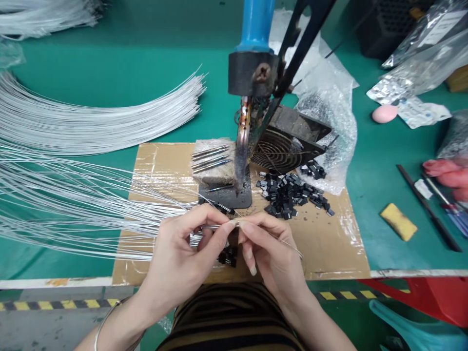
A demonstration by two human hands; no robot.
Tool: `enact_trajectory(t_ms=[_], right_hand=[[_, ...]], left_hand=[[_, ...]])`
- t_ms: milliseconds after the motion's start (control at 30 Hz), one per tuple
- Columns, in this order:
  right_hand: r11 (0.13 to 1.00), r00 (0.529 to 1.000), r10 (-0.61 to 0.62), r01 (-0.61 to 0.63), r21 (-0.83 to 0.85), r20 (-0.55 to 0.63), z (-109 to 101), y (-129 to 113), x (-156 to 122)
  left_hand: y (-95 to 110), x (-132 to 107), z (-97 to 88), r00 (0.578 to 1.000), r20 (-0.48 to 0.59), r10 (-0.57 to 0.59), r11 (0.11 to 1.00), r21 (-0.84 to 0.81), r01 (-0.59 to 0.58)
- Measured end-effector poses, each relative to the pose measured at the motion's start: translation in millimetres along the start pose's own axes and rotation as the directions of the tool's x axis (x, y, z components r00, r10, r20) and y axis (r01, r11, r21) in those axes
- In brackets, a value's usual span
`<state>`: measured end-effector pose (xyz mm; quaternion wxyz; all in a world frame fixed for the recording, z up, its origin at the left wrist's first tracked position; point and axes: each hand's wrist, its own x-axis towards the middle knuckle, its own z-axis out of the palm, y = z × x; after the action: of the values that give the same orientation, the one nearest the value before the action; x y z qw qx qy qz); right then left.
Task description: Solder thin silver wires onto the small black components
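Note:
My left hand (183,248) and my right hand (268,251) meet over the near edge of a taped cardboard sheet (340,253). Both pinch a thin silver wire (219,226) between thumb and fingertip, the fingertips almost touching. The wire runs left into a loose fan of white wires (73,195). A few small black clips (228,256) lie just under my hands. A pile of black clips (288,192) sits beyond my right hand. Straight ahead stands a small press with a blue column (256,24) and a narrow metal tip (241,161).
A bigger bundle of white wires (91,117) curves across the green table at left. A small fan (288,141) and bubble wrap (329,107) lie behind the clips. At right are a yellow sponge (398,222), a pink egg-shaped object (383,113), foil bags and another person's hand (448,173).

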<state>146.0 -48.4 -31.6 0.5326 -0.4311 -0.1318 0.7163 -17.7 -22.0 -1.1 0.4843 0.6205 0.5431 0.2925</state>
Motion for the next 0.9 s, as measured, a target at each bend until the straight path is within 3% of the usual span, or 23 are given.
enact_trajectory(t_ms=[433, 700, 900], right_hand=[[0.998, 1.0, 0.027, -0.028, 0.064, 0.014, 0, 2, 0], [0.993, 1.0, -0.003, 0.004, 0.114, -0.002, 4, 5, 1], [0.99, 0.999, -0.02, 0.024, 0.141, -0.027, 7, 10, 1]], left_hand=[[-6, -1, 4.6, 1.0, -0.025, 0.011, 0.998, -0.062, -0.012], [-10, -2, 14.7, 0.978, -0.149, 0.143, 0.99, 0.011, -0.143], [-11, -3, 18.3, 0.966, -0.209, 0.15, 0.989, 0.032, -0.147]])
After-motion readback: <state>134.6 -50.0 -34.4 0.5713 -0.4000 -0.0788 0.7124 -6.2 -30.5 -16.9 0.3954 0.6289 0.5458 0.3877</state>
